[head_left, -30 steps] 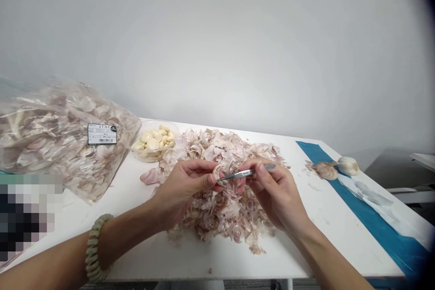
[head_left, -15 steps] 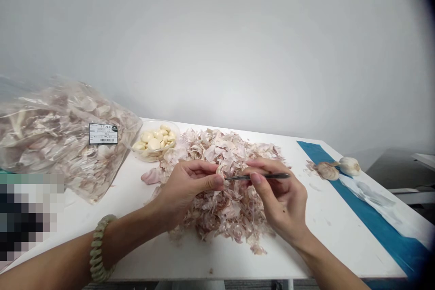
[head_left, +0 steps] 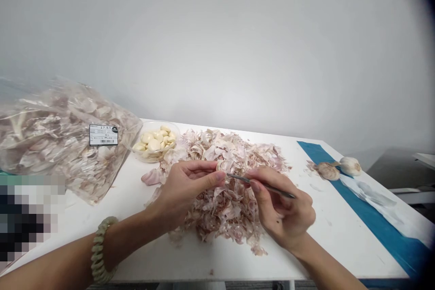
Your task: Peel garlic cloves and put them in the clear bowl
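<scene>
My left hand pinches a small garlic clove between thumb and fingers, its surface partly hidden by them. My right hand holds slim metal tweezers, whose tip reaches toward the clove and my left thumb. Both hands hover over a large pile of papery pinkish garlic skins. A beaded bracelet circles my left wrist.
The white table carries a clear bowl of peeled cloves and a plastic bag of skins with a printed label. A pink clove lies beside the pile. Two garlic bulbs sit on a blue strip.
My right hand has shifted down and right. The tweezers have tilted from level, their handle end now lower. My left hand keeps its hold on the clove.
</scene>
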Demonstrator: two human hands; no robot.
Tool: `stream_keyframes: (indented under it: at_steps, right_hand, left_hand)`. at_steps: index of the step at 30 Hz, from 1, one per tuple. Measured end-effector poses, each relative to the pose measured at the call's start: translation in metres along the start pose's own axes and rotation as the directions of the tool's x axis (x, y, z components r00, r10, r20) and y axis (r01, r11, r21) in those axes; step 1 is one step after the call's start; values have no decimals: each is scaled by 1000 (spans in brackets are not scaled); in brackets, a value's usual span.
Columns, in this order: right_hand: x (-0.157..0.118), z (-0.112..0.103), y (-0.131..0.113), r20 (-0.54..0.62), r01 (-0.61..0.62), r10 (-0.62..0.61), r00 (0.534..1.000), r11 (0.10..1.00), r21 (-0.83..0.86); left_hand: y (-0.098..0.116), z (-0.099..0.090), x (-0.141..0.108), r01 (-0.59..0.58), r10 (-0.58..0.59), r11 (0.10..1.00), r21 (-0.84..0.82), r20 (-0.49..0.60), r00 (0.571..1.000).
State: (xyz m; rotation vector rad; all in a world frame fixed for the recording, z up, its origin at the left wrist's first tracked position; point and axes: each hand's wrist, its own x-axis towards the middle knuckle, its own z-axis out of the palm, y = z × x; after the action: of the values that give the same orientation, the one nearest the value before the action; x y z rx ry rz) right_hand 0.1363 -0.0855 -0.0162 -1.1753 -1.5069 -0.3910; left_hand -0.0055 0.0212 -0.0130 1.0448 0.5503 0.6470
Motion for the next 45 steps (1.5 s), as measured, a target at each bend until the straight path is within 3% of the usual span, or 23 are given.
stream_keyframes:
  at_steps: [5,9,12,18,25,31,38,45]
  right_hand:
    - [3,-4,2,-141,-45,39,989,998,-42]
    - [4,-6,0,-38,-38,40,998,999,36]
    - [3,-6,-1,9,-103,103,995,990,95]
    - [1,-5,2,8,-203,207,978,947,251]
    - [1,-4,2,41,-231,231,972,914,334]
    - [2,-4,0,49,-252,248,968,927,280]
    - [-3,-3,0,16,-227,229,973,954,195]
    - [-4,-3,1,34,-199,196,980,961,193]
  left_hand:
    - [3,-2,-4,-30,30,999,35,-12,999]
    - [7,-3,-5,-169,175,966,195,-15,984]
    - [9,-2,-5,-271,286,918,289,-12,958]
    - [13,1,-7,-294,312,917,271,-25,950]
    - [11,-1,-8,-351,362,890,292,20,932]
    - [12,1,-9,-341,350,895,287,23,937]
    - [11,2,-7,-246,260,935,256,-22,965]
    - [5,-2,-2,-64,66,997,47,-45,997]
